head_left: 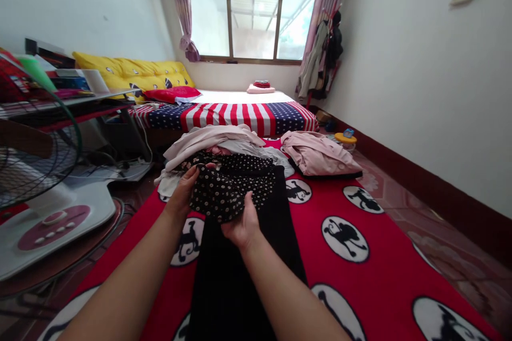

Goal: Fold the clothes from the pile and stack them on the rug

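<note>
Both my hands grip a black garment with white dots (230, 187), bunched up above a red rug. My left hand (184, 190) holds its left edge, fingers curled over the cloth. My right hand (243, 224) clutches it from below. Under it lies a plain black garment (240, 277) spread flat toward me. Just behind is a heap of pale clothes (216, 141), white, grey and pink.
The red rug (352, 272) has round monkey prints. A pink folded garment (318, 153) lies at the right. A low bed with a stars-and-stripes cover (236, 114) stands behind. A floor fan (36, 170) and cluttered table are at left. Coats (322, 58) hang by the window.
</note>
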Demonstrator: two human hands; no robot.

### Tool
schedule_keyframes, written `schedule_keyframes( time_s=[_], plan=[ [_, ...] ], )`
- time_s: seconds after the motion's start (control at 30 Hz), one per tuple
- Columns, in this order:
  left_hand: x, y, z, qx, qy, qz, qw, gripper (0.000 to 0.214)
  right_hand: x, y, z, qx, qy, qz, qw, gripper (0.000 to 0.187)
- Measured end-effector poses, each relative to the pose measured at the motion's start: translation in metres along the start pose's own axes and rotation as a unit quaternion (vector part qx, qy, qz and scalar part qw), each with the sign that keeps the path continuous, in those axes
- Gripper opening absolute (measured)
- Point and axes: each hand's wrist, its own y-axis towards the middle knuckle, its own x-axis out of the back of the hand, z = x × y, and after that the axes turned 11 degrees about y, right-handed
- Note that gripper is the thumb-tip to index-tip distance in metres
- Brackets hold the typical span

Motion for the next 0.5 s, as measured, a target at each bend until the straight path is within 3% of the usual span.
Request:
schedule_keyframes(
  time_s=[0.07, 0.13, 0.17, 0.23, 0.33, 0.37, 0.43, 0.47, 0.5],
  plan=[
    [-0.004, 0.001, -0.002, -0.004, -0.012, 0.017, 1.0, 0.039, 0.006, -0.003, -0.001, -0.117, -0.132, -0.046, 0.983, 0.093],
    [-0.01, 0.001, -0.003, -0.013, -0.006, 0.034, 0.999, 0.04, 0.017, -0.015, 0.007, -0.208, -0.314, -0.089, 0.922, 0.092],
    [-0.012, 0.001, -0.003, -0.018, -0.006, 0.038, 0.999, 0.041, 0.022, -0.023, 0.014, -0.217, -0.403, -0.098, 0.884, 0.086],
    [-0.016, 0.001, -0.003, -0.031, -0.012, 0.034, 0.999, 0.041, 0.028, -0.039, 0.028, -0.147, -0.549, -0.113, 0.815, 0.069],
    [-0.019, -0.001, -0.004, -0.039, -0.011, 0.029, 0.999, 0.043, 0.022, -0.052, 0.042, 0.092, -0.651, -0.123, 0.743, 0.041],
    [-0.019, -0.002, -0.004, -0.038, -0.007, 0.031, 0.999, 0.044, 0.017, -0.052, 0.043, 0.177, -0.651, -0.109, 0.73, 0.035],
    [-0.018, -0.005, -0.006, -0.041, 0.01, 0.034, 0.999, 0.043, 0.002, -0.048, 0.04, 0.284, -0.622, -0.057, 0.727, 0.057],
    [-0.017, -0.006, -0.007, -0.045, 0.02, 0.035, 0.998, 0.042, -0.007, -0.043, 0.037, 0.299, -0.607, -0.027, 0.736, 0.068],
    [-0.015, -0.007, -0.009, -0.051, 0.031, 0.036, 0.998, 0.041, -0.016, -0.038, 0.035, 0.296, -0.596, 0.0, 0.746, 0.068]
  ],
)
